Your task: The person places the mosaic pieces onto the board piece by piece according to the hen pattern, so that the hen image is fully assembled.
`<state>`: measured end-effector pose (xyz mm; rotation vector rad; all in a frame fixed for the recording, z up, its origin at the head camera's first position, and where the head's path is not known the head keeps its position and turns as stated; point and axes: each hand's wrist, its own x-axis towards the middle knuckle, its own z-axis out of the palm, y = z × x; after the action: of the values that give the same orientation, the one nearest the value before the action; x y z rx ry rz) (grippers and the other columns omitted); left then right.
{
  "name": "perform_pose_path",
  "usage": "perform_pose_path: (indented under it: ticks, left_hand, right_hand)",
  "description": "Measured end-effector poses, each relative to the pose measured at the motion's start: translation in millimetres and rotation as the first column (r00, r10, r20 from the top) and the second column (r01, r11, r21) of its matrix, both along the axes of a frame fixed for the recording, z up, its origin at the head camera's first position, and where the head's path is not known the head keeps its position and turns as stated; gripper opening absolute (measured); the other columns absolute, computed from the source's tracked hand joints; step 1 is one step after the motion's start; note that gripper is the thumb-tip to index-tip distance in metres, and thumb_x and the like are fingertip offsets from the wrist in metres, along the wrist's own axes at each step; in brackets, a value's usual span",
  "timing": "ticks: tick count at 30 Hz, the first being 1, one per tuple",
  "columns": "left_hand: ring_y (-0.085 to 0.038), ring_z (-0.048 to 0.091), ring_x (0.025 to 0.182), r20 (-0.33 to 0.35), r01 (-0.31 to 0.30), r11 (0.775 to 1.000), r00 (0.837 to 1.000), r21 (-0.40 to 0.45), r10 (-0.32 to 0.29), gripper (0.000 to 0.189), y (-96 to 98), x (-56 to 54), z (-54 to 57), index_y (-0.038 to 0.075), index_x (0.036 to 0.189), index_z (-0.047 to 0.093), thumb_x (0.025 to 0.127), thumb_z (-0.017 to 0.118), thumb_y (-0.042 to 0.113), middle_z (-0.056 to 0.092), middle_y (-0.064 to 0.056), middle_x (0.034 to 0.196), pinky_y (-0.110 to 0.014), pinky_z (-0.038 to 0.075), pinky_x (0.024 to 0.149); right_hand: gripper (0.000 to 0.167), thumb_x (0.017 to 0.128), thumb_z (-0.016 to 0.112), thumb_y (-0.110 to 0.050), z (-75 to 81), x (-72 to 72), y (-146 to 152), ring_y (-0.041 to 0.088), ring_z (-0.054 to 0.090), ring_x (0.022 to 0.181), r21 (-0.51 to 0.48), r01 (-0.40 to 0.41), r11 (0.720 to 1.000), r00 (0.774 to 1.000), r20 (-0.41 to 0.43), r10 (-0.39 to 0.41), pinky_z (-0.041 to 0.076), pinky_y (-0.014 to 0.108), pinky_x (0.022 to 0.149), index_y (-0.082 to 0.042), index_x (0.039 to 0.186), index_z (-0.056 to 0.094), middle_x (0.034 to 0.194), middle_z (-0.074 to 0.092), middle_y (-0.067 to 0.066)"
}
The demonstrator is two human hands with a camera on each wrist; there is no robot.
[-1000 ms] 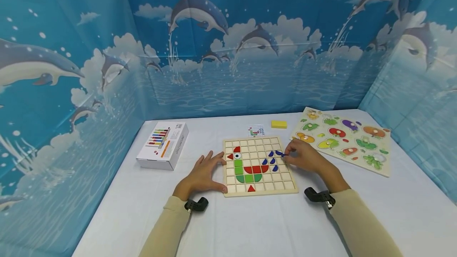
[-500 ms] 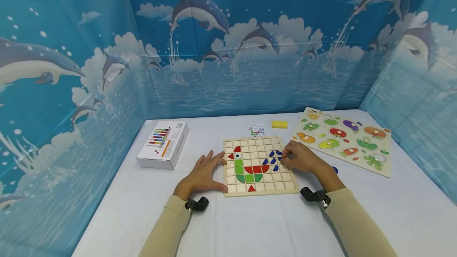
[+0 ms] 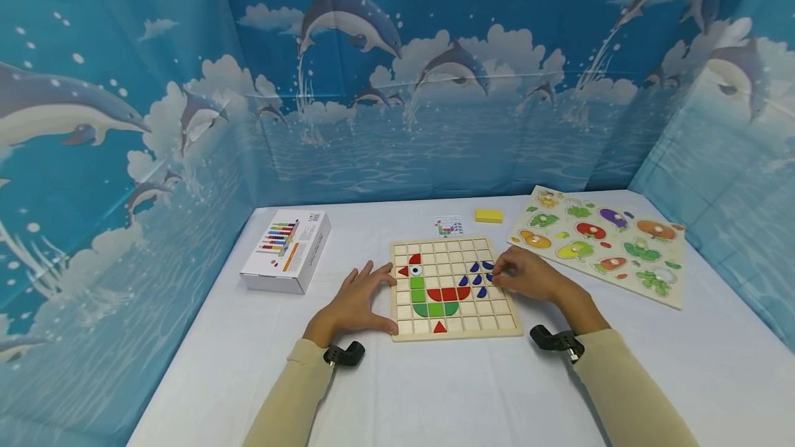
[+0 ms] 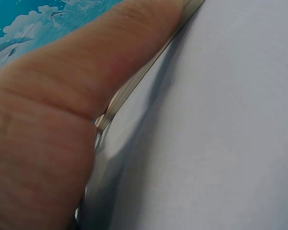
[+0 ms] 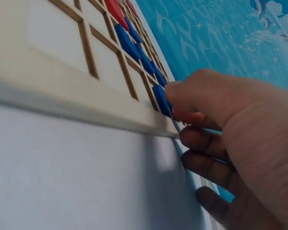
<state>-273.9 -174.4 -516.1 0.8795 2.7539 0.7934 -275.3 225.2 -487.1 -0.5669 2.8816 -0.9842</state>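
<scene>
The left hand (image 3: 357, 302) rests at the left side of a wooden grid board (image 3: 456, 335), fingers spread, with its index finger and thumb touching the rim. Its thumb (image 4: 110, 52) lies along the board's edge in the left wrist view. At the right rim, the right hand (image 3: 528, 276) has thumb and finger pinched at a blue semicircle-like tile (image 5: 162, 99) in an edge cell; the far side of that tile is hidden by the thumb. More blue tiles (image 3: 477, 279) lie nearby, beside red tiles (image 3: 448, 294), green tiles (image 3: 417, 288) and a round eye tile (image 3: 415, 270).
Behind the board lie a small pattern card (image 3: 448, 226) and a yellow block (image 3: 488, 216). A white box (image 3: 286, 252) stands at the left. A vegetable puzzle board (image 3: 599, 240) lies at the right. Dolphin-print cloth (image 3: 385, 143) walls the table.
The right hand has brought the blue tile from above the board's right edge down into an edge cell. A blue piece glimpsed beside the right wrist is now hidden. The left hand holds still.
</scene>
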Motion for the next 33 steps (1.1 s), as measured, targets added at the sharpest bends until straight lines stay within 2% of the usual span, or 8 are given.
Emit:
perform_pose_path:
  ticks: [4, 13, 15, 19, 21, 24, 27, 33]
  left_hand:
    - [-0.027, 0.006, 0.154, -0.002, -0.002, 1.000, 1.000, 0.001, 0.002, 0.090, 0.5, -0.5, -1.1, 0.030, 0.133, 0.053, 0.060, 0.084, 0.072, 0.026, 0.007, 0.165, -0.047, 0.000, 0.122]
    - [-0.028, 0.006, 0.154, -0.005, -0.004, 1.000, 1.000, -0.005, 0.004, 0.089, 1.0, 0.4, 0.3, 0.029, 0.132, 0.052, 0.061, 0.085, 0.071, 0.026, 0.006, 0.165, -0.048, 0.000, 0.122]
    - [-0.028, 0.006, 0.154, -0.004, -0.005, 1.000, 1.000, -0.008, 0.005, 0.089, 1.0, 0.8, 0.8, 0.029, 0.133, 0.052, 0.061, 0.085, 0.070, 0.026, 0.006, 0.165, -0.048, 0.000, 0.122]
    - [-0.028, 0.005, 0.154, -0.001, -0.004, 1.000, 1.000, -0.008, 0.004, 0.088, 1.0, 1.7, 2.0, 0.029, 0.132, 0.052, 0.062, 0.085, 0.070, 0.026, 0.005, 0.165, -0.048, 0.001, 0.122]
    - [-0.028, 0.005, 0.154, 0.000, -0.005, 1.000, 1.000, -0.009, 0.005, 0.088, 1.1, 1.9, 2.6, 0.029, 0.132, 0.052, 0.062, 0.085, 0.070, 0.026, 0.006, 0.165, -0.048, 0.001, 0.122]
    - [-0.028, 0.005, 0.154, 0.001, -0.006, 1.000, 1.000, -0.009, 0.006, 0.088, 1.1, 1.8, 3.1, 0.029, 0.133, 0.052, 0.061, 0.086, 0.069, 0.026, 0.006, 0.165, -0.048, 0.000, 0.122]
    - [-0.028, 0.005, 0.154, 0.000, -0.005, 1.000, 1.000, -0.009, 0.005, 0.089, 1.0, 1.5, 2.7, 0.029, 0.133, 0.052, 0.061, 0.085, 0.069, 0.026, 0.006, 0.165, -0.048, 0.001, 0.122]
    - [-0.028, 0.006, 0.154, -0.001, -0.001, 1.000, 1.000, -0.008, 0.001, 0.089, 0.5, 0.0, -0.4, 0.029, 0.133, 0.052, 0.061, 0.085, 0.071, 0.026, 0.006, 0.165, -0.047, 0.001, 0.122]
  right_hand:
    - [0.009, 0.094, 0.072, -0.012, 2.0, 5.1, 9, 0.023, 0.060, 0.101, -0.024, 0.017, 1.000, 1.000, 0.007, -0.017, 0.049, 0.050, 0.095, -0.011, 0.103, 0.068, 0.104, 0.065, 0.001]
    - [0.015, 0.098, 0.068, -0.016, 10.3, 17.2, 43, 0.033, 0.060, 0.111, -0.021, 0.102, 0.995, 0.995, 0.021, -0.101, 0.046, 0.059, 0.098, -0.008, 0.110, 0.067, 0.112, 0.068, 0.009]
    - [0.016, 0.098, 0.067, -0.016, 12.5, 20.2, 52, 0.032, 0.060, 0.109, -0.006, 0.120, 0.993, 0.992, 0.028, -0.120, 0.049, 0.057, 0.096, -0.007, 0.111, 0.067, 0.112, 0.068, 0.010]
    - [0.019, 0.099, 0.066, -0.019, 16.2, 25.7, 71, 0.026, 0.061, 0.092, 0.029, 0.139, 0.990, 0.989, 0.056, -0.140, 0.055, 0.044, 0.077, -0.006, 0.113, 0.065, 0.110, 0.067, 0.010]
    - [0.021, 0.098, 0.068, -0.021, 16.4, 28.0, 80, 0.024, 0.059, 0.089, 0.060, 0.139, 0.988, 0.988, 0.062, -0.143, 0.055, 0.041, 0.074, -0.007, 0.113, 0.065, 0.110, 0.066, 0.009]
    - [0.023, 0.095, 0.072, -0.021, 14.1, 31.1, 90, 0.029, 0.060, 0.099, 0.086, 0.123, 0.989, 0.990, 0.061, -0.128, 0.055, 0.051, 0.085, -0.007, 0.114, 0.067, 0.113, 0.066, 0.011]
    - [0.024, 0.091, 0.075, -0.015, 9.6, 33.2, 97, 0.037, 0.057, 0.112, 0.089, 0.098, 0.991, 0.994, 0.043, -0.102, 0.046, 0.062, 0.098, -0.006, 0.113, 0.068, 0.116, 0.065, 0.013]
    - [0.019, 0.089, 0.072, -0.003, 1.5, 34.0, 102, 0.034, 0.058, 0.106, 0.065, 0.097, 0.993, 0.995, -0.007, -0.097, 0.047, 0.061, 0.096, -0.008, 0.107, 0.070, 0.109, 0.065, 0.009]
